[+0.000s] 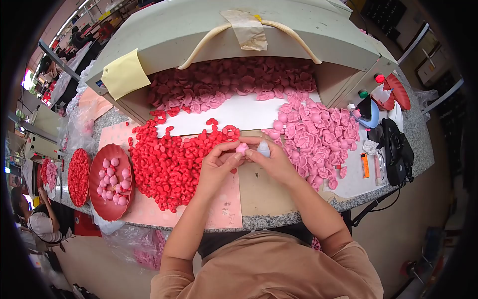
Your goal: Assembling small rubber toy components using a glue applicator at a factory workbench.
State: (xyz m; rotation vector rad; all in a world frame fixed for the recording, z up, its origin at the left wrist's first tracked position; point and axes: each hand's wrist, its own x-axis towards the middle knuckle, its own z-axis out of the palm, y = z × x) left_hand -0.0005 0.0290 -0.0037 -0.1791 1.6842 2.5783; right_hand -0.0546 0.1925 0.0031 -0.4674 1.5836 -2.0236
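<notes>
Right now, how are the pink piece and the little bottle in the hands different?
The pink piece is soft pink; the bottle looks whitish. The pink piece is smaller and rounded; the bottle is bigger and narrows toward its top. The left hand pinches the pink piece; the right hand holds the bottle. Both are close together.

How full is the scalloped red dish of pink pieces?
The scalloped red dish is partly filled: rounded pink pieces cluster around its middle, leaving both ends bare.
</notes>
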